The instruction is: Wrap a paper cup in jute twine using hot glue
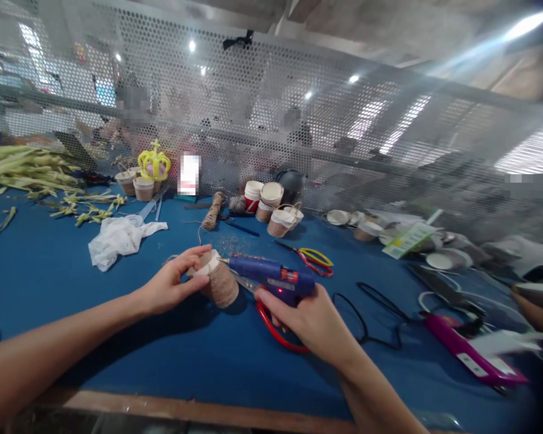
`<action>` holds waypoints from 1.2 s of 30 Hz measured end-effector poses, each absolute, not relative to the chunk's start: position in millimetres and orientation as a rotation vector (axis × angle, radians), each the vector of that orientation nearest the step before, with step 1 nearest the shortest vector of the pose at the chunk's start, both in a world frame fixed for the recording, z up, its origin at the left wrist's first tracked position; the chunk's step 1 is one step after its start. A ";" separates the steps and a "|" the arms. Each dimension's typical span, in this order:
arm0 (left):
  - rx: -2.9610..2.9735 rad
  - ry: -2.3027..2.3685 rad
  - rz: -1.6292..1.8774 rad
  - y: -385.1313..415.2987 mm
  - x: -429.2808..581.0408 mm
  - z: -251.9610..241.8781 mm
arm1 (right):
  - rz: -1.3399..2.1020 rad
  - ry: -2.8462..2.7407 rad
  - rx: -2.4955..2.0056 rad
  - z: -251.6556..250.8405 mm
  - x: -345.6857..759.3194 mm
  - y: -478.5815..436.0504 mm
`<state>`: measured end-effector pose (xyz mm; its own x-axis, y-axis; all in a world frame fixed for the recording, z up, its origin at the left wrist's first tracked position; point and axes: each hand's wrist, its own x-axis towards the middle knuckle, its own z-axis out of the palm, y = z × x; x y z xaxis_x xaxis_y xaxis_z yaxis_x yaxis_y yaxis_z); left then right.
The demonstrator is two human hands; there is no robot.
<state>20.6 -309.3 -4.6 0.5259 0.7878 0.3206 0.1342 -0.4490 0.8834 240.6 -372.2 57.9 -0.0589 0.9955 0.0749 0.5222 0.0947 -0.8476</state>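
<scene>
My left hand (181, 278) is closed on a small pot (224, 286) wrapped in brown twine, which lies tilted above the blue table. Its thumb and fingers pinch the pale rim. In my right hand (305, 310) is a blue glue gun (262, 272) with a small red light lit. The nozzle points left and reaches the pot's rim; whether it touches cannot be made out. Red-handled scissors (271, 331) show beneath the gun, their blades partly hidden behind it and the pot. My right fingers overlap their handle, and I cannot tell whether they hold it too.
A twine bundle (213, 211), several pots (280, 223) and yellow-and-red-handled scissors (314, 259) lie beyond my hands. White cloth (120, 238) and pale plant strips (27, 166) are left. A magenta tool (470, 349) and black cord (380, 301) lie right. A perforated metal screen (235, 108) stands behind.
</scene>
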 end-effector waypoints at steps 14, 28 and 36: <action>1.905 0.825 0.986 -307.3 21.1 -5.6 | 0.488 -1.940 -1.537 44.9 239.3 -372.1; 1.947 0.836 0.956 -308.3 20.3 -2.2 | 0.462 -1.948 -1.556 48.3 236.9 -373.6; 2.028 0.851 0.904 -310.2 18.8 4.1 | 0.522 -1.914 -1.591 51.7 237.3 -373.2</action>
<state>18.8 -310.2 4.1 0.5303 0.7887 0.3111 0.2623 -0.5016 0.8244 237.3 -373.2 51.7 -0.1112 0.9756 0.1893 0.7440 0.2080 -0.6349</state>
